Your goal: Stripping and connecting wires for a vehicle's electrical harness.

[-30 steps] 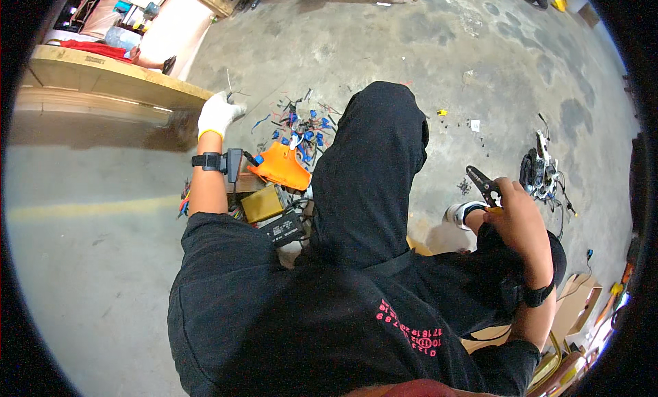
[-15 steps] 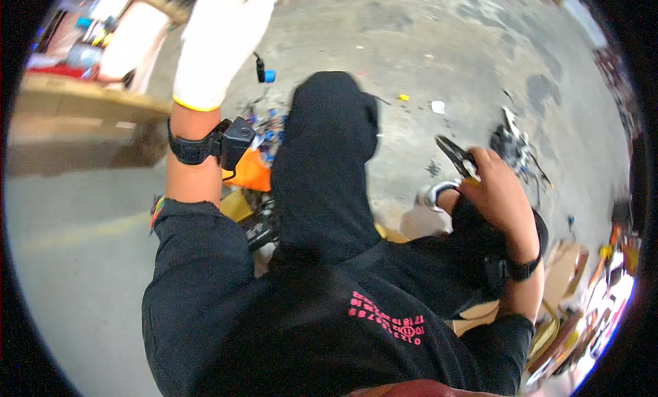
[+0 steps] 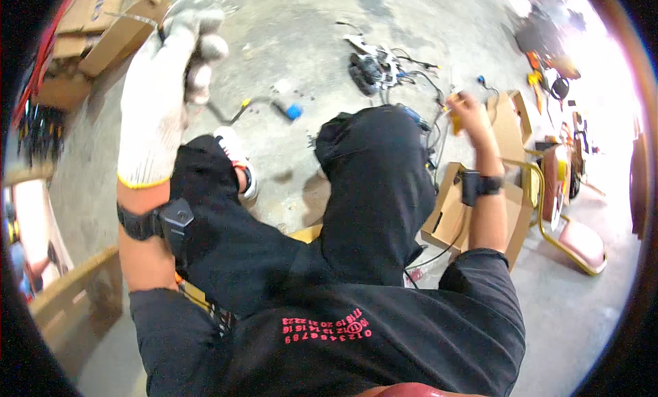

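Observation:
My left hand, in a white glove with a yellow cuff, is raised at upper left, closed on a cable with pale thin ends. A dark cable with a yellow band and blue plug extends rightward from beside this hand. My right hand, bare and blurred, grips a tool with yellow handles at the right. Just left of it on the concrete floor lies a tangle of black and white parts with wires. My black-trousered knees are between my arms.
Cardboard boxes stand at upper left, with a wooden edge at lower left. Open cardboard boxes lie by my right forearm, beside a gold-framed chair. Assorted tools and clutter fill the upper right.
The view and my body have swung rightward, bringing the wired parts toward the middle. My left hand has risen, lifting the cable with the blue plug. My right hand has moved higher.

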`<state>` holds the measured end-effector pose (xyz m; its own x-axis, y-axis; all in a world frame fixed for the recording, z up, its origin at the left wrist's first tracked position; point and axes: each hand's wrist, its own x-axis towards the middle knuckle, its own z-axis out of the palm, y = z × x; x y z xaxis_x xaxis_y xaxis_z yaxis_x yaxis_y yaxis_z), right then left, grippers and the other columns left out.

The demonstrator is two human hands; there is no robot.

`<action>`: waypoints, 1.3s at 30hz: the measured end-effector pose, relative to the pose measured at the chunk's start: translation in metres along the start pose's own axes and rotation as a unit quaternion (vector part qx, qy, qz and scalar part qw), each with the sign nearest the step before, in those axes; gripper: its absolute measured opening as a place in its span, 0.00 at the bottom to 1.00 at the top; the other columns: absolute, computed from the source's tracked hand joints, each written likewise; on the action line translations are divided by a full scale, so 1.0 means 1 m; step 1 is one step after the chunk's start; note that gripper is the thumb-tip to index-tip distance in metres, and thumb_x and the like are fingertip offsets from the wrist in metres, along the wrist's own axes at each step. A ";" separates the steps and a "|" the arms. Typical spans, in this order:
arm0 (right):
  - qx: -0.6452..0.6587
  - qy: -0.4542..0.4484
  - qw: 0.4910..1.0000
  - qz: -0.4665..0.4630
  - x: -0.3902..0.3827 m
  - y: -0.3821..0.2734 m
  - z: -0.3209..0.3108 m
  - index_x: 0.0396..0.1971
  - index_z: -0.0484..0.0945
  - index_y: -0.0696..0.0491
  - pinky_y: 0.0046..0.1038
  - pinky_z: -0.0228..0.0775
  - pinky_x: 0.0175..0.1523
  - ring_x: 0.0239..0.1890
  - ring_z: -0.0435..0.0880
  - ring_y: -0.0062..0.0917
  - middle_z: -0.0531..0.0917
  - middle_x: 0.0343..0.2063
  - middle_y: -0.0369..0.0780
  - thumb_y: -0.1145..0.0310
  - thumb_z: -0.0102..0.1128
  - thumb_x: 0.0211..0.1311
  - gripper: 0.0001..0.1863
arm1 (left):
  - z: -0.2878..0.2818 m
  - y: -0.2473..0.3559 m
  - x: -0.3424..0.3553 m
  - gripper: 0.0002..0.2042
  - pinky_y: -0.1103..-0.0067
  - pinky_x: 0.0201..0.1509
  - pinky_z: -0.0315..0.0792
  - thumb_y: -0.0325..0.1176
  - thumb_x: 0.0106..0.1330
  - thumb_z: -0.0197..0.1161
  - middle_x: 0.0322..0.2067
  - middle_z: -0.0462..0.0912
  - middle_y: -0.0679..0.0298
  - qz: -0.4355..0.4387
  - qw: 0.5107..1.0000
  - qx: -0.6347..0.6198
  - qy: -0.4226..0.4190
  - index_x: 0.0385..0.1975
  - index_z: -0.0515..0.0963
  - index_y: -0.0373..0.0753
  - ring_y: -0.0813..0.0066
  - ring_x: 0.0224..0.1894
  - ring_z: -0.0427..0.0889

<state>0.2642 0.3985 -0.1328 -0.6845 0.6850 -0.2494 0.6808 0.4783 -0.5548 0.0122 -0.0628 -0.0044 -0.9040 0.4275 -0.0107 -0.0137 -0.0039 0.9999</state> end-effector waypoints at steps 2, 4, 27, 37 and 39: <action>-0.027 0.076 0.989 0.120 0.002 0.068 0.072 0.46 0.79 0.61 0.39 0.74 0.48 0.42 0.85 0.42 0.84 0.37 0.54 0.40 0.60 0.54 0.36 | 0.004 0.000 0.003 0.17 0.91 0.16 0.56 0.46 0.73 0.52 0.26 0.79 0.73 -0.029 0.998 0.048 0.001 0.47 0.78 0.41 0.92 0.16 0.64; -0.142 -0.041 0.978 0.146 -0.021 0.128 0.123 0.35 0.81 0.66 0.41 0.76 0.45 0.39 0.84 0.47 0.83 0.33 0.57 0.39 0.57 0.56 0.37 | 0.006 0.000 0.001 0.14 0.91 0.16 0.53 0.44 0.72 0.53 0.25 0.79 0.74 -0.040 0.995 0.088 0.003 0.45 0.79 0.42 0.93 0.15 0.62; -0.031 -0.118 0.940 0.318 -0.116 0.193 0.310 0.42 0.76 0.66 0.39 0.75 0.47 0.44 0.83 0.48 0.82 0.39 0.58 0.49 0.64 0.54 0.31 | -0.016 -0.021 0.019 0.13 0.89 0.19 0.60 0.45 0.73 0.53 0.23 0.75 0.70 -0.057 0.984 0.169 0.006 0.39 0.77 0.41 0.90 0.18 0.66; 0.029 -0.059 0.929 0.365 -0.114 0.191 0.306 0.39 0.74 0.67 0.39 0.75 0.47 0.45 0.83 0.45 0.83 0.38 0.56 0.52 0.67 0.56 0.29 | -0.008 -0.015 0.005 0.09 0.88 0.19 0.59 0.36 0.74 0.50 0.22 0.76 0.68 -0.079 0.983 0.167 -0.020 0.39 0.76 0.40 0.89 0.17 0.63; 0.027 -0.035 0.937 0.348 -0.117 0.193 0.303 0.37 0.76 0.67 0.38 0.76 0.46 0.45 0.83 0.45 0.82 0.40 0.56 0.53 0.70 0.53 0.29 | -0.011 -0.017 0.004 0.09 0.88 0.19 0.58 0.35 0.74 0.51 0.23 0.76 0.68 -0.083 0.982 0.167 -0.019 0.39 0.76 0.40 0.89 0.17 0.63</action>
<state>0.3970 0.2443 -0.4510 -0.0977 0.7816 -0.6161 0.9553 -0.0998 -0.2782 0.0042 -0.0710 -0.0215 -0.8844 0.4306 -0.1800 -0.0129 0.3630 0.9317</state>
